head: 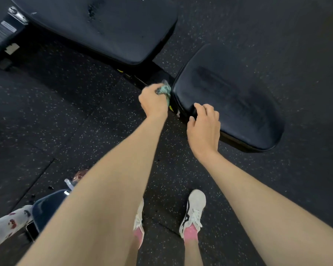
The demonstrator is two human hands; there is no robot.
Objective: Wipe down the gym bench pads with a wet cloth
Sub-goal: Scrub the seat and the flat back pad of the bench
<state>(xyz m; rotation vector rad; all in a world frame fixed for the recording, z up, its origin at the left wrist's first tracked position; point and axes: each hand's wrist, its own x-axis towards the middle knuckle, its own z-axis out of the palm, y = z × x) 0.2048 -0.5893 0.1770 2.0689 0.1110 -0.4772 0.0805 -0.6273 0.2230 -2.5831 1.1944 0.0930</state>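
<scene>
Left hand [152,102] fingers clench cloth [165,88] beside seat pad [238,89]; right hand [204,128] fingers hook its corner

Left hand [152,101] has a teal cloth [164,90] bunched up right against the side of the small seat pad [229,96]. Right hand [203,127] grips the pad's near corner, and the long back pad [108,25] sits just beyond over speckled rubber flooring [75,116].
</scene>
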